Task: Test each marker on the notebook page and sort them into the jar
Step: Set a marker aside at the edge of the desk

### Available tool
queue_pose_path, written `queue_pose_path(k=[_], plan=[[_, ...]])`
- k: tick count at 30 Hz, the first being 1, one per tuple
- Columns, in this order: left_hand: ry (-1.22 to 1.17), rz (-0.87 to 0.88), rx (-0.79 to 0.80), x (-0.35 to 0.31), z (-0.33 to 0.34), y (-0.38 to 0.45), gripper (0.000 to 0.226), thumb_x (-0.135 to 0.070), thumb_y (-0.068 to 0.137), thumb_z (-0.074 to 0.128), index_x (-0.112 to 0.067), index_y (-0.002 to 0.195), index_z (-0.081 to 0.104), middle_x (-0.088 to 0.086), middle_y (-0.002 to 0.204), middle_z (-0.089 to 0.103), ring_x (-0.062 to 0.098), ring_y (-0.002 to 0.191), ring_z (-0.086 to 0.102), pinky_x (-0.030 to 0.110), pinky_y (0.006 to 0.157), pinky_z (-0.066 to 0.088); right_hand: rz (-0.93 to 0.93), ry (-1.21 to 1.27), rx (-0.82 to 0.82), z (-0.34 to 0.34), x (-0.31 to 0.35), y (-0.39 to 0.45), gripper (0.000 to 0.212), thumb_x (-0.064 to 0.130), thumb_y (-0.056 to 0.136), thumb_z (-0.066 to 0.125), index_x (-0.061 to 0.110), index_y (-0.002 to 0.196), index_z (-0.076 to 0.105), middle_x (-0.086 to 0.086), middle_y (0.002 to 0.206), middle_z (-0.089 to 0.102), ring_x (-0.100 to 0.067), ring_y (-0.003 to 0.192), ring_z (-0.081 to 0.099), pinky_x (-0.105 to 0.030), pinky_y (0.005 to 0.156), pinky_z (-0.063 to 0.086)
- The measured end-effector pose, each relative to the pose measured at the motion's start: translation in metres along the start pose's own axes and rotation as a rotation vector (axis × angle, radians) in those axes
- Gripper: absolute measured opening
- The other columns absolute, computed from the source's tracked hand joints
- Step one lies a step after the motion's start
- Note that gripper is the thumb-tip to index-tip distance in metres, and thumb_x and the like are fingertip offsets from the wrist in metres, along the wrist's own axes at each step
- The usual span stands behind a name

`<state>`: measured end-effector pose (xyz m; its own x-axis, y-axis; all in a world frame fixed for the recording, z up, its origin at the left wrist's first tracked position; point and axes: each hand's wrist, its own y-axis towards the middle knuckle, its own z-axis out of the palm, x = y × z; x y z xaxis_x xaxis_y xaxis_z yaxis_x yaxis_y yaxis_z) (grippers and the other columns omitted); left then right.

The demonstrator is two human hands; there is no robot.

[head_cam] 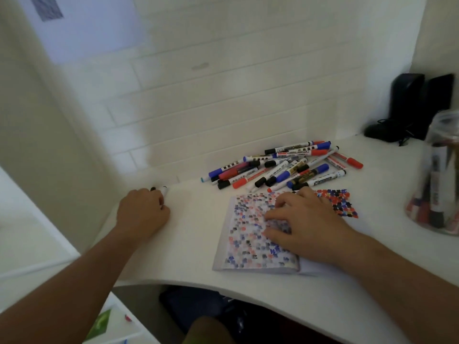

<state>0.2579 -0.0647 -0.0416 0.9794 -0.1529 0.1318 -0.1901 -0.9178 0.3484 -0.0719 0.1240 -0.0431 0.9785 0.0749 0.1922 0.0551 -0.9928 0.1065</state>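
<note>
An open notebook [243, 247] lies on the white desk [193, 219], its pages covered in red, blue and black test marks. My right hand [305, 219] lies flat on the page, fingers spread and pressing it down. Behind the notebook sits a pile of several markers [285, 167] with blue, red and black caps. My left hand [142, 212] is at the desk's left edge, fingers curled round a white marker [164, 189] with a black tip showing past the knuckles. A clear plastic jar [437, 180] at the right edge holds several markers upright.
A black stand-like object [407, 110] sits in the back right corner by the wall. The white tiled wall runs close behind the marker pile. The desk's curved front edge is near my body, and a white shelf [29, 234] lies below to the left.
</note>
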Motion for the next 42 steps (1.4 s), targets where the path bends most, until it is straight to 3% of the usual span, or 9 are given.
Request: queue_pose_path(k=[6, 12, 18, 22, 25, 28, 31, 36, 42], plan=[[-0.163, 0.124, -0.033, -0.062, -0.018, 0.032, 0.027, -0.038, 0.090, 0.057, -0.035, 0.115, 0.067, -0.001, 0.110, 0.064, 0.026, 0.109, 0.058, 0.041, 0.090, 0.050, -0.008, 0.006, 0.026, -0.002, 0.001, 0.002, 0.066, 0.081, 0.088, 0.024, 0.050, 0.139, 0.050, 0.020, 0.136, 0.044, -0.012, 0.124, 0.030, -0.045, 0.102, 0.033], [-0.277, 0.208, 0.113, -0.134, -0.014, 0.083, 0.054, -0.010, 0.090, 0.059, -0.025, 0.142, 0.056, 0.006, 0.137, 0.059, 0.028, 0.124, 0.055, 0.046, 0.101, 0.051, -0.006, 0.065, 0.016, -0.004, -0.006, 0.001, 0.077, 0.084, 0.085, 0.008, 0.050, 0.143, 0.046, 0.027, 0.138, 0.044, -0.007, 0.123, 0.027, -0.042, 0.103, 0.031], [-0.247, 0.251, 0.098, -0.124, 0.018, 0.111, 0.018, -0.016, 0.089, 0.061, -0.018, 0.104, 0.071, 0.008, 0.099, 0.068, 0.031, 0.097, 0.064, 0.038, 0.083, 0.054, -0.013, 0.128, -0.037, 0.000, -0.017, 0.006, 0.092, 0.089, 0.076, -0.009, 0.053, 0.140, 0.048, 0.029, 0.135, 0.044, -0.006, 0.122, 0.028, -0.047, 0.105, 0.033], [-0.301, 0.199, -0.004, -0.114, 0.014, 0.113, 0.027, -0.008, 0.090, 0.057, -0.014, 0.116, 0.065, 0.014, 0.106, 0.063, 0.034, 0.097, 0.060, 0.038, 0.083, 0.046, -0.023, 0.169, -0.091, 0.003, -0.018, 0.009, 0.083, 0.086, 0.084, 0.002, 0.049, 0.138, 0.053, 0.028, 0.130, 0.047, -0.005, 0.119, 0.032, -0.043, 0.101, 0.036], [-0.733, 0.122, 0.019, -0.140, -0.030, 0.081, 0.024, -0.011, 0.101, 0.052, -0.017, 0.124, 0.052, 0.010, 0.109, 0.058, 0.021, 0.084, 0.060, 0.032, 0.068, 0.049, -0.021, 0.276, -0.183, 0.005, -0.022, 0.013, 0.080, 0.086, 0.084, 0.012, 0.045, 0.136, 0.058, 0.030, 0.119, 0.051, -0.001, 0.113, 0.039, -0.037, 0.099, 0.041], [-1.122, 0.440, 0.100, -0.184, -0.081, 0.028, 0.036, -0.011, 0.104, 0.047, -0.031, 0.134, 0.046, -0.002, 0.108, 0.059, 0.006, 0.085, 0.064, 0.020, 0.073, 0.052, 0.120, 0.669, -0.373, -0.008, -0.033, 0.016, 0.058, 0.080, 0.079, 0.041, 0.054, 0.129, 0.054, 0.026, 0.097, 0.061, 0.002, 0.094, 0.057, -0.021, 0.081, 0.052], [-0.942, 0.810, 0.175, -0.223, -0.092, -0.005, 0.035, -0.017, 0.106, 0.045, -0.038, 0.135, 0.046, -0.016, 0.118, 0.050, 0.002, 0.102, 0.055, 0.022, 0.090, 0.049, 0.212, 1.125, -0.541, -0.020, -0.048, 0.015, 0.036, 0.062, 0.082, 0.062, 0.046, 0.114, 0.063, 0.008, 0.075, 0.063, -0.008, 0.066, 0.060, -0.023, 0.059, 0.051], [-0.947, 0.961, 0.355, -0.260, -0.071, -0.020, 0.034, -0.024, 0.108, 0.043, -0.039, 0.138, 0.041, -0.021, 0.113, 0.058, -0.007, 0.094, 0.054, 0.014, 0.078, 0.045, 0.346, 1.210, -0.544, -0.013, -0.072, 0.016, 0.014, 0.038, 0.095, 0.066, 0.031, 0.101, 0.077, -0.001, 0.097, 0.078, -0.020, 0.095, 0.074, -0.044, 0.087, 0.060], [-1.032, 0.923, 0.319, -0.259, -0.047, -0.017, 0.019, -0.034, 0.108, 0.043, -0.030, 0.125, 0.049, -0.006, 0.075, 0.053, 0.008, 0.059, 0.047, 0.029, 0.054, 0.042, 0.286, 1.289, -0.534, -0.009, -0.067, 0.020, 0.022, 0.034, 0.089, 0.070, 0.014, 0.097, 0.065, -0.003, 0.070, 0.066, -0.008, 0.055, 0.059, -0.019, 0.047, 0.045]])
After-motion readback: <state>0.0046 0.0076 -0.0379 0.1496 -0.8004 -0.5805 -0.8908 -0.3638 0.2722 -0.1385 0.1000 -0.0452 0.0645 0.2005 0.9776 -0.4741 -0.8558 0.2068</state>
